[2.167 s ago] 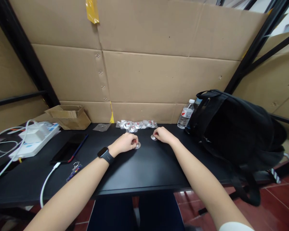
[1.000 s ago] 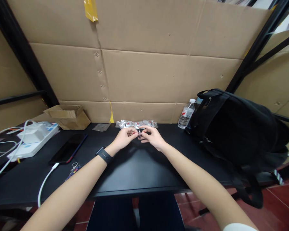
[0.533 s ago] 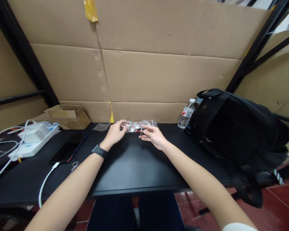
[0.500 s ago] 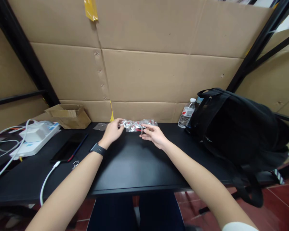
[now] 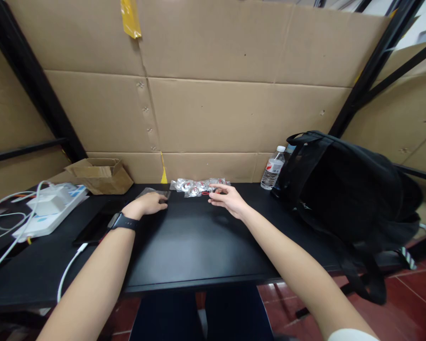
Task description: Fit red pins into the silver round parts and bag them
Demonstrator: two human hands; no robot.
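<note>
My left hand (image 5: 147, 203) reaches over a flat clear plastic bag (image 5: 152, 191) near the back of the table, thumb and fingers apart; whether the fingertips touch the bag is hard to see. To the right, my right hand (image 5: 229, 199) has its fingers and thumb closed on a small shiny thing, largely hidden, with a red loop (image 5: 205, 193) beside the fingertips. Just behind that hand lies a row of small silvery round items in clear packets (image 5: 191, 187), with bits of red showing. A dark watch (image 5: 122, 221) is on my left wrist.
A cardboard box (image 5: 102, 177), a white power strip (image 5: 53, 213) with cables and a dark phone (image 5: 95, 225) are on the left. A water bottle (image 5: 272, 169) and a black backpack (image 5: 351, 189) stand on the right. A cardboard wall (image 5: 213, 118) closes the back.
My left hand has moved left, away from the silvery packets and over the clear bag. My right hand stays in nearly the same place. The view has shifted slightly.
</note>
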